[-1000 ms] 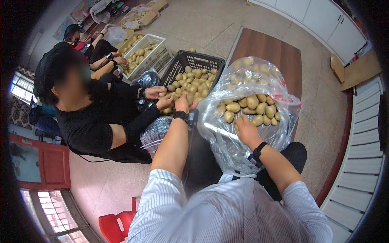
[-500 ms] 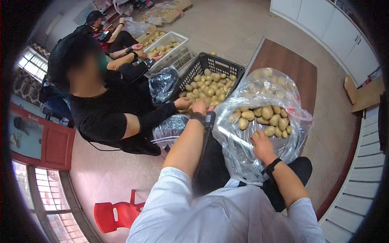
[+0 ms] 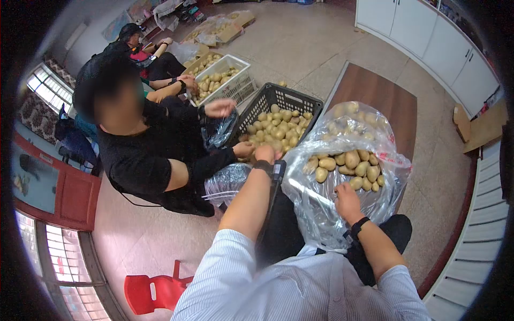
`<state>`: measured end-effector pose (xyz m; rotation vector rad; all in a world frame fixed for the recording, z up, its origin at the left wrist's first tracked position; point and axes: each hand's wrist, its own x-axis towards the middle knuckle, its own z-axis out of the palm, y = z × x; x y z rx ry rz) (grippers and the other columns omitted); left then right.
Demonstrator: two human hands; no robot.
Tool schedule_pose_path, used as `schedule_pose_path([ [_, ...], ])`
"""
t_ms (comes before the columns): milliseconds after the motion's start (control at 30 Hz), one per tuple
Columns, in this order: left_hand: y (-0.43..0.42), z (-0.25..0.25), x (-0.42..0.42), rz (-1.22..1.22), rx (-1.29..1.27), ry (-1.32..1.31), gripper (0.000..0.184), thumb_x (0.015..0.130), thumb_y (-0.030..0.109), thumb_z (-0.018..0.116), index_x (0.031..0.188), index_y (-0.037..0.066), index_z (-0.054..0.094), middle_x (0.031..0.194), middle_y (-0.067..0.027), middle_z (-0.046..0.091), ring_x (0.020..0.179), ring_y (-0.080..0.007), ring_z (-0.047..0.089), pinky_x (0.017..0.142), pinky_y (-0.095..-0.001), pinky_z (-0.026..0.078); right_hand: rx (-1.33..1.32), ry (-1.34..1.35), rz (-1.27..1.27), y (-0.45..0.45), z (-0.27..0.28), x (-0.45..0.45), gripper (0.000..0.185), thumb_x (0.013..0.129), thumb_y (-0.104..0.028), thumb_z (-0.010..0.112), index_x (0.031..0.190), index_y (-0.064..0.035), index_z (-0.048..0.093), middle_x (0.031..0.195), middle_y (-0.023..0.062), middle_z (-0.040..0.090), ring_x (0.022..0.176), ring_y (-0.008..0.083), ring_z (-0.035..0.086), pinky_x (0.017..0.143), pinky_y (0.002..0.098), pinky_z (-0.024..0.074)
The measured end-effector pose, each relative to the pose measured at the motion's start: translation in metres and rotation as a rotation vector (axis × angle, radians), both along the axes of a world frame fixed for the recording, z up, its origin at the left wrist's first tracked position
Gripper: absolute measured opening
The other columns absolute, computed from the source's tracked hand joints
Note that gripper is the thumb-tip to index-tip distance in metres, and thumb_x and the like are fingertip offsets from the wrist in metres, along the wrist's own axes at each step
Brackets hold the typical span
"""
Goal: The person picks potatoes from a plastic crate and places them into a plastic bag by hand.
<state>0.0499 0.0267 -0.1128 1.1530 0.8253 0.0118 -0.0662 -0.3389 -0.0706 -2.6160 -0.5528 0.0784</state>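
My left hand [image 3: 266,154] reaches over the near edge of the black plastic crate [image 3: 317,109], beside the potatoes [image 3: 281,125] in it. Its fingers are mostly hidden, so whatever they hold does not show. My right hand [image 3: 348,202] is over a clear plastic bag [image 3: 316,216] spread across my lap, its fingers loosely bent and apart, with no object visible in them. Just beyond its fingertips, loose potatoes [image 3: 350,160] lie at the bag's mouth, and more show through the plastic behind. A co-worker's hand [image 3: 244,150] is among the crate's potatoes, close to my left hand.
A co-worker in black [image 3: 139,155] sits at my left, other hand [image 3: 219,108] raised beside the crate. Beyond are a white crate [image 3: 235,83] of potatoes and more people. A brown board [image 3: 369,88] lies ahead; a red chair [image 3: 160,291] stands at lower left.
The co-worker's far hand has risen and moved toward the black crate. My right hand has drawn slightly back from the potatoes; my left hand stays at the crate. The view has tilted a little upward.
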Motion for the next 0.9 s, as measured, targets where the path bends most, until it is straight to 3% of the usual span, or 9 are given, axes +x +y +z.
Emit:
schedule_pose_path([
  [100, -0.028, 0.044, -0.006, -0.022, 0.103, -0.089, 0.022, 0.091, 0.017, 0.045, 0.104, 0.003, 0.056, 0.088, -0.0163, 0.060, 0.071, -0.0272, 0.064, 0.050, -0.0368, 0.055, 0.075, 0.130, -0.053, -0.004, 0.005, -0.001, 0.038, 0.072, -0.004, 0.060, 0.110, -0.0095, 0.055, 0.107, 0.0171, 0.054, 0.098, 0.0372, 0.056, 0.083, 0.0446, 0.0469],
  [200, -0.051, 0.079, -0.009, 0.068, -0.047, -0.106, 0.024, 0.091, 0.017, 0.047, 0.105, 0.000, 0.055, 0.091, -0.0135, 0.059, 0.068, -0.0236, 0.064, 0.050, -0.0331, 0.055, 0.143, 0.117, -0.068, -0.006, 0.014, -0.003, 0.040, 0.074, -0.004, 0.058, 0.113, -0.0095, 0.053, 0.109, 0.0186, 0.055, 0.099, 0.0398, 0.055, 0.083, 0.0440, 0.0470],
  [267, -0.062, 0.092, -0.010, -0.112, 0.189, -0.138, 0.025, 0.091, 0.018, 0.047, 0.105, -0.001, 0.054, 0.091, -0.0119, 0.058, 0.067, -0.0220, 0.063, 0.051, -0.0318, 0.055, 0.217, 0.109, -0.083, -0.007, 0.009, -0.002, 0.039, 0.075, -0.006, 0.059, 0.114, -0.0088, 0.052, 0.108, 0.0201, 0.056, 0.099, 0.0406, 0.055, 0.083, 0.0432, 0.0475],
  [333, -0.072, 0.105, -0.014, -0.157, 0.158, -0.178, 0.025, 0.091, 0.019, 0.047, 0.105, -0.001, 0.054, 0.090, -0.0116, 0.058, 0.067, -0.0219, 0.064, 0.051, -0.0316, 0.054, 0.286, 0.105, -0.117, -0.006, 0.003, -0.003, 0.039, 0.077, -0.007, 0.059, 0.115, -0.0080, 0.051, 0.107, 0.0216, 0.057, 0.099, 0.0414, 0.056, 0.082, 0.0425, 0.0479],
  [467, -0.091, 0.122, -0.020, -0.366, 0.009, -0.174, 0.024, 0.090, 0.017, 0.052, 0.105, -0.001, 0.052, 0.096, -0.0123, 0.059, 0.073, -0.0239, 0.065, 0.057, -0.0324, 0.054, 0.518, 0.100, -0.236, -0.006, -0.056, 0.002, 0.045, 0.078, -0.008, 0.065, 0.119, -0.0037, 0.049, 0.090, 0.0119, 0.062, 0.080, 0.0257, 0.062, 0.071, 0.0365, 0.0511],
  [567, -0.105, 0.124, -0.018, -0.500, -0.048, -0.119, 0.027, 0.091, 0.020, 0.056, 0.109, 0.001, 0.050, 0.100, -0.0121, 0.058, 0.078, -0.0249, 0.064, 0.061, -0.0342, 0.054, 0.709, 0.482, -0.415, 0.004, -0.030, 0.003, 0.043, 0.078, -0.013, 0.068, 0.117, -0.0051, 0.052, 0.101, 0.0134, 0.061, 0.090, 0.0268, 0.061, 0.077, 0.0391, 0.0506],
  [633, -0.110, 0.126, -0.018, -0.573, -0.045, -0.089, 0.030, 0.092, 0.023, 0.058, 0.112, 0.003, 0.049, 0.103, -0.0117, 0.057, 0.081, -0.0253, 0.064, 0.062, -0.0353, 0.054, 0.947, 0.811, -0.480, 0.009, -0.012, 0.003, 0.037, 0.081, -0.010, 0.065, 0.115, -0.0048, 0.054, 0.098, 0.0075, 0.060, 0.083, 0.0187, 0.060, 0.063, 0.0327, 0.0526],
  [667, -0.111, 0.125, -0.017, -0.602, -0.055, -0.070, 0.029, 0.092, 0.023, 0.058, 0.111, 0.003, 0.049, 0.103, -0.0119, 0.057, 0.081, -0.0255, 0.064, 0.063, -0.0357, 0.054, 0.978, 0.825, -0.462, 0.012, -0.008, 0.002, 0.033, 0.084, -0.010, 0.063, 0.115, -0.0058, 0.055, 0.093, 0.0047, 0.059, 0.075, 0.0152, 0.060, 0.054, 0.0266, 0.0505],
  [900, -0.119, 0.116, -0.016, -0.695, -0.038, -0.009, 0.026, 0.091, 0.022, 0.059, 0.108, 0.004, 0.051, 0.100, -0.0107, 0.059, 0.081, -0.0269, 0.065, 0.065, -0.0371, 0.055, 1.112, 1.011, -0.475, 0.019, 0.020, -0.007, 0.027, 0.086, -0.014, 0.063, 0.110, -0.0034, 0.056, 0.087, 0.0048, 0.061, 0.061, 0.0146, 0.059, 0.051, 0.0256, 0.0489],
])
